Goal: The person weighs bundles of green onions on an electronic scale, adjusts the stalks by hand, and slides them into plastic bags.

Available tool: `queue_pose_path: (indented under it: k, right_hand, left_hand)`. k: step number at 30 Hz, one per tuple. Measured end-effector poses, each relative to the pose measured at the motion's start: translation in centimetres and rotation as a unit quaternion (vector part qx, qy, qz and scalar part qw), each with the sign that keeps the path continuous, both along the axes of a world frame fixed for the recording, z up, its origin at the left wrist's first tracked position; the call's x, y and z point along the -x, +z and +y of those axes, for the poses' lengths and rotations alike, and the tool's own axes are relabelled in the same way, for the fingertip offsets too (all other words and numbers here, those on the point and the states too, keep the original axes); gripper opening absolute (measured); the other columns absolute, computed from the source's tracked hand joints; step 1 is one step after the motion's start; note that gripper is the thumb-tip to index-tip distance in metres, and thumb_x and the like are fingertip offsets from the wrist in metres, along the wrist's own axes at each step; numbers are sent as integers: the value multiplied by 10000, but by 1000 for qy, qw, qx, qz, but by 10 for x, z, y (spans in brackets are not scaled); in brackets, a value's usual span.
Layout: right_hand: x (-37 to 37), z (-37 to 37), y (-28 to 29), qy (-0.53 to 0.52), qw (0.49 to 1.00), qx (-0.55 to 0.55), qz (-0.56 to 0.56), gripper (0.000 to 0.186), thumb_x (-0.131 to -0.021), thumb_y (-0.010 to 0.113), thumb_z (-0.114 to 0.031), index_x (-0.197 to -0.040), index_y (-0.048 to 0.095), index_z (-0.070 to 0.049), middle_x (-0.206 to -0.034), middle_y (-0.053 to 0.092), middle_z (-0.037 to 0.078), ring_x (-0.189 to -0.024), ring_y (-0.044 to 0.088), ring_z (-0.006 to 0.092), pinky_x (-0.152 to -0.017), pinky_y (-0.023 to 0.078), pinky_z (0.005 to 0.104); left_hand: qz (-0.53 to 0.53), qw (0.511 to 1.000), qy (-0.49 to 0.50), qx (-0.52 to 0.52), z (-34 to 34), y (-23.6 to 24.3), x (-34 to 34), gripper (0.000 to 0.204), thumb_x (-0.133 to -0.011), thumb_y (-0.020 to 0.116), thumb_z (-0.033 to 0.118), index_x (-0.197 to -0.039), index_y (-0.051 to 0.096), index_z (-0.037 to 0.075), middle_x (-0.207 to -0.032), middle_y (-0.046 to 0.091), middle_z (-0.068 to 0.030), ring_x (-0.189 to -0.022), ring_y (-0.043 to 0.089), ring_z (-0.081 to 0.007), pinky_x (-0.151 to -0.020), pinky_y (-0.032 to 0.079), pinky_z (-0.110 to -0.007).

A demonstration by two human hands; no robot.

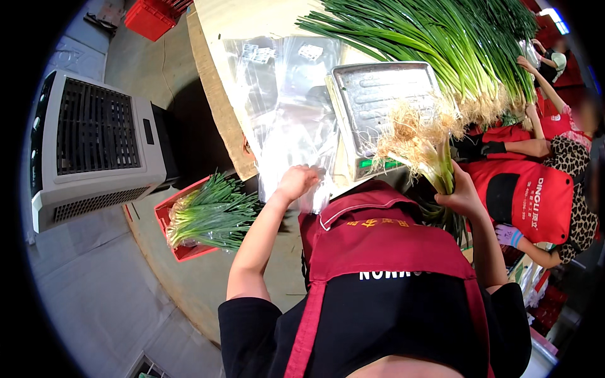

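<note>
My left hand (299, 183) has its fingers curled on the edge of a clear plastic bag (318, 195), at the near end of a spread of similar bags (277, 94) on the pale worktable (220, 19). My right hand (460, 192) grips a bunch of green onions (441, 167) with pale stalks and bushy tan roots pointing up. Those roots overlap a scale with a steel tray (372, 88) and a lit green display, just right of the bags. A large heap of long green onions (441, 57) lies behind the scale, roots toward me.
An air cooler (101, 151) stands on the left floor (145, 264), beside a red crate (183, 252) of bagged green onions. More red crates (145, 19) sit at the upper left. Co-workers in red aprons (523, 201) work along the right, one wearing a glove (507, 234).
</note>
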State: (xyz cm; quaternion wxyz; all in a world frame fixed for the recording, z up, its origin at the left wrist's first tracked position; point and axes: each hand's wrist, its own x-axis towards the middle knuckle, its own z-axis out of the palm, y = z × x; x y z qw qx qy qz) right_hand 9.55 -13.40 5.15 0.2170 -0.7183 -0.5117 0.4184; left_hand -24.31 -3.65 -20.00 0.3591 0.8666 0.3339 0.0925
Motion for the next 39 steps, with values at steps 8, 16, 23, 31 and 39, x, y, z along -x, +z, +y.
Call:
queue_pose_path:
  k: [8,16,23,31,39]
  right_hand:
    - [-9,-7,-9,47,997,14,-62,494,-557,641,-71,-1019,471,-19,-696,507,129,-600,484,216,-590,414,281]
    - [-9,-11,-20,59,997,-13,-46,495,-556,641,-77,-1017,469,-19,-699,510,131,-609,485,229,-605,418,288]
    - [-7,-8,-21,77,995,42,-45,618,-567,621,2,-1165,462,-4,-833,536,4,-750,456,68,-694,399,207]
    - [-4,-6,-22,82,994,54,-49,585,-570,623,-6,-1136,474,-5,-810,528,9,-734,453,75,-684,396,207]
    - [-2,-6,-25,86,993,59,-61,572,-571,646,-27,-1118,477,-12,-785,528,42,-697,459,85,-668,409,221]
  left_hand:
    - [25,994,-61,-85,-14,22,-2,138,-711,620,174,-831,632,105,-1002,589,-57,-901,549,-254,-804,439,-364]
    - [59,996,-26,-67,-12,15,8,212,-667,669,172,-868,622,127,-1043,541,-49,-977,492,-253,-832,413,-363]
    - [26,998,1,-59,-9,-8,10,96,-721,643,181,-785,634,110,-950,547,-47,-921,509,-263,-778,418,-356]
    - [-32,999,-36,-6,0,-11,5,80,-754,612,175,-766,637,100,-811,577,-79,-803,547,-276,-733,442,-373]
    - [-87,962,73,248,-2,17,-13,36,-722,643,46,-751,627,59,-731,601,-78,-618,552,-180,-597,446,-286]
